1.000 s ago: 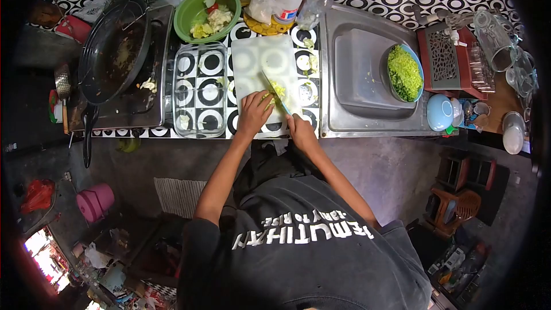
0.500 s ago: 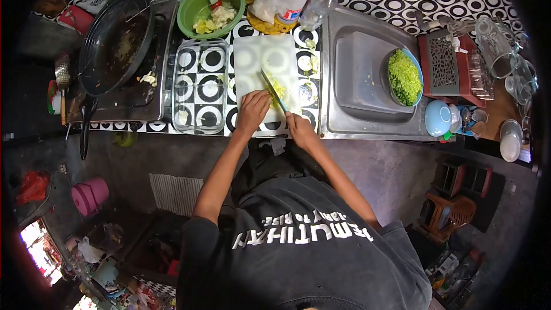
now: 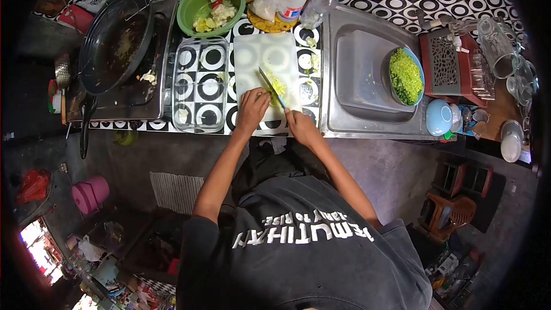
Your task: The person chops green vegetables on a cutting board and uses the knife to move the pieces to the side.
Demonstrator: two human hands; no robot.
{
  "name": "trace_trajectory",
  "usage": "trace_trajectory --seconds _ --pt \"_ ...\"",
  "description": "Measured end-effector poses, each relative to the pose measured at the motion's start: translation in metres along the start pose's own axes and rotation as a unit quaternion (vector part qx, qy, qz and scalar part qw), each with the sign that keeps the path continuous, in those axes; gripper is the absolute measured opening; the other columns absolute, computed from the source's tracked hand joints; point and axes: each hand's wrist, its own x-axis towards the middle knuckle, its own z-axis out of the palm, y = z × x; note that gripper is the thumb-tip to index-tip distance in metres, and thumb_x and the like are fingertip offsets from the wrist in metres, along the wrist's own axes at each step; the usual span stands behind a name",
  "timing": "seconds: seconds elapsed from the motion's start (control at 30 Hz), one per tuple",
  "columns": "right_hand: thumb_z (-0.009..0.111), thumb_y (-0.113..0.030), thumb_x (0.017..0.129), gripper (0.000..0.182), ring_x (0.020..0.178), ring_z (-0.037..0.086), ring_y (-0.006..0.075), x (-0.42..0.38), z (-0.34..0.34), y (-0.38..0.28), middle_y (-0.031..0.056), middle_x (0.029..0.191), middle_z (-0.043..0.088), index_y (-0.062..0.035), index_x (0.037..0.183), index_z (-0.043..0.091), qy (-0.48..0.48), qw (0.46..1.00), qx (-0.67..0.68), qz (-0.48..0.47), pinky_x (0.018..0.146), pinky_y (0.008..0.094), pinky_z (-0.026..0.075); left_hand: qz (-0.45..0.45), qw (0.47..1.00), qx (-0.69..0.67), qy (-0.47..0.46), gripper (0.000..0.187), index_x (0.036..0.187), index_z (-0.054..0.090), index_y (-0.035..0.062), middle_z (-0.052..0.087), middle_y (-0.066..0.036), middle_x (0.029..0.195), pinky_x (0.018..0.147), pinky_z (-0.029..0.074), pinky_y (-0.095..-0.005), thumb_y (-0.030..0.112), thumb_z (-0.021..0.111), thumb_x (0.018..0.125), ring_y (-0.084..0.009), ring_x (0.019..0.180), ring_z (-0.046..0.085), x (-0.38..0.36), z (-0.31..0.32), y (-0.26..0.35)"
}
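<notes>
My right hand [image 3: 302, 127] is closed around the blue handle of a kitchen knife [image 3: 268, 83]. The blade slants up and left over a white cutting board [image 3: 252, 51]. Chopped pale green vegetable [image 3: 278, 88] lies along the blade's right side. Left of the blade, my left hand [image 3: 253, 108] rests on the board, its curled fingers pressing on pale green vegetable that they mostly cover. A rectangular glass dish [image 3: 178, 89] stands just left of the board.
A green bowl [image 3: 183, 26] with vegetable pieces sits at the back, near a water bottle [image 3: 321, 8]. On the left stove rests a large pan [image 3: 115, 63]. The sink [image 3: 338, 126] at right holds a grey tub [image 3: 361, 74] and a bowl of chopped greens [image 3: 406, 77].
The knife blade has shifted very slightly to the left and up. Both hands keep nearly the same place on the board.
</notes>
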Motion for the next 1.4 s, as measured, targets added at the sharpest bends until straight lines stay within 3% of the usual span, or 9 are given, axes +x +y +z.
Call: trace_trajectory --seconds 0.2,0.57,0.8,0.93,1.03,1.17,1.3,1.33,1.4 --pt "0.038 -0.037 0.104 0.051 0.076 0.06 0.0523 0.0 0.032 0.008 0.0346 0.076 0.061 0.0069 0.087 0.058 0.034 0.999 -0.026 -0.018 0.071 0.0571 0.047 -0.032 0.999 -0.035 0.003 0.021 0.104 0.065 0.0013 0.064 -0.013 0.106 0.088 0.045 -0.0411 0.007 0.068 0.084 -0.0325 0.098 0.06 0.001 0.0 -0.001" --pt "0.036 -0.04 0.103 0.059 0.083 0.06 0.053 0.011 -0.003 -0.019 0.0362 0.08 0.061 0.0094 0.084 0.061 -0.039 0.999 0.011 0.028 0.078 0.0543 0.047 0.014 1.0 -0.006 -0.007 0.02 0.104 0.067 0.0023 0.065 -0.011 0.107 0.088 0.046 -0.0393 0.005 0.067 0.084 -0.0288 0.101 0.061 -0.009 -0.009 -0.001" --pt "0.038 -0.038 0.104 0.053 0.08 0.059 0.0533 0.002 0.028 -0.001 0.0354 0.077 0.061 0.0065 0.085 0.06 0.029 1.0 0.004 -0.002 0.074 0.0577 0.046 -0.006 1.0 -0.031 -0.002 0.015 0.1 0.068 0.0028 0.066 -0.01 0.103 0.086 0.046 -0.0386 0.004 0.066 0.085 -0.0286 0.098 0.061 -0.006 -0.008 -0.002" --pt "0.039 -0.04 0.103 0.056 0.078 0.059 0.0524 0.038 0.024 -0.021 0.0344 0.077 0.06 0.0091 0.087 0.062 0.048 0.998 0.024 -0.015 0.07 0.0519 0.047 -0.036 0.999 -0.026 0.003 0.015 0.1 0.066 0.0032 0.066 -0.01 0.102 0.086 0.045 -0.0392 0.007 0.065 0.086 -0.0296 0.096 0.06 -0.002 -0.008 0.002" --pt "0.038 -0.044 0.103 0.06 0.071 0.062 0.0472 0.043 0.011 -0.023 0.0308 0.071 0.061 0.0088 0.086 0.062 0.038 0.999 0.03 -0.01 0.067 0.0493 0.048 -0.035 0.999 -0.01 -0.004 0.016 0.101 0.066 0.0035 0.065 -0.01 0.102 0.085 0.045 -0.0393 0.008 0.065 0.086 -0.0297 0.096 0.06 0.0 -0.006 0.0" --pt "0.037 -0.046 0.103 0.062 0.06 0.06 0.0314 0.017 -0.006 -0.021 0.0204 0.062 0.058 0.0069 0.081 0.06 -0.025 0.998 0.036 0.041 0.063 0.0437 0.048 -0.042 0.999 -0.021 0.011 0.015 0.1 0.067 0.0033 0.065 -0.01 0.102 0.085 0.044 -0.0397 0.008 0.066 0.085 -0.0295 0.095 0.059 0.0 -0.003 0.0" --pt "0.039 -0.04 0.104 0.056 0.059 0.056 0.041 -0.007 0.02 -0.004 0.0258 0.062 0.056 0.0074 0.08 0.058 0.031 0.998 0.037 -0.028 0.061 0.046 0.045 -0.042 0.999 -0.027 0.014 0.016 0.099 0.068 0.0022 0.066 -0.01 0.104 0.085 0.045 -0.0402 0.009 0.068 0.084 -0.0296 0.097 0.06 -0.005 -0.001 -0.005" --pt "0.038 -0.036 0.104 0.053 0.076 0.06 0.0524 -0.007 0.025 -0.004 0.0351 0.075 0.06 0.009 0.087 0.059 0.001 1.0 0.03 0.006 0.072 0.0553 0.046 -0.041 0.999 -0.031 0.01 0.016 0.099 0.068 0.0018 0.066 -0.01 0.105 0.086 0.045 -0.0403 0.009 0.068 0.084 -0.0296 0.098 0.06 -0.006 -0.001 -0.005" --pt "0.038 -0.037 0.104 0.053 0.076 0.06 0.0522 -0.007 0.033 -0.003 0.0348 0.074 0.06 0.0088 0.088 0.059 0.026 1.0 0.005 -0.011 0.071 0.0556 0.046 -0.026 0.999 -0.022 0.004 0.02 0.102 0.068 0.0014 0.065 -0.011 0.107 0.088 0.045 -0.0402 0.01 0.069 0.083 -0.0295 0.101 0.06 -0.008 -0.001 -0.007"
